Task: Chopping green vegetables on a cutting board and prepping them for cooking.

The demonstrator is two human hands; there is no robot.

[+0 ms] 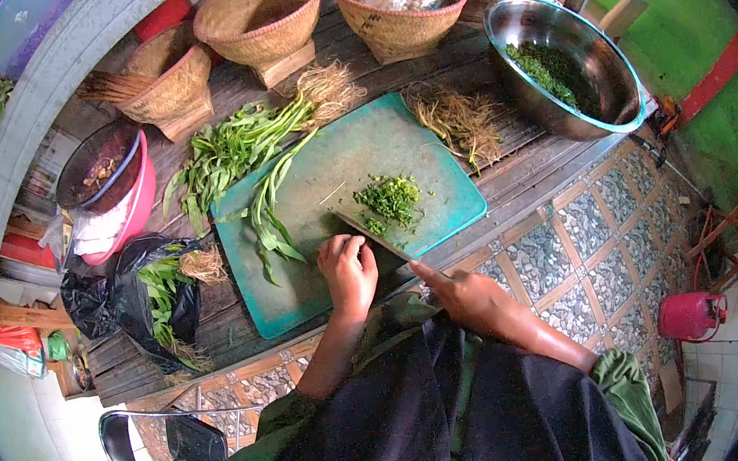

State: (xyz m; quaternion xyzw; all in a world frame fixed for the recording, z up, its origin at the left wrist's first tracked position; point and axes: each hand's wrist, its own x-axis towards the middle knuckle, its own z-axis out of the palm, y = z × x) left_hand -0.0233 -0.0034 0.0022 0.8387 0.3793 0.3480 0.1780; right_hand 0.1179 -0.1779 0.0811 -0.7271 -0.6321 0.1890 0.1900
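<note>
My right hand (465, 294) grips a kitchen knife (373, 233), its blade lying over the green cutting board (281, 303) beside a pile of chopped green leaves (389, 200). Just left of the blade, my left hand (350, 271) rests over the board's near part with its fingers curled; I see nothing in it, though the underside of the fingers is hidden. Long leafy stems (270, 215) lie on the board's left part. A bunch of leafy greens with roots (240, 136) lies across its far left edge. Cut-off roots (455, 119) sit past the far right edge.
A steel bowl (613, 83) with chopped greens stands at the right end of the wooden table (508, 186). Several woven baskets (261, 29) line the back. On the left are a pink basin (141, 203) and a black plastic bag (132, 301) with greens. A chair (194, 442) stands below left.
</note>
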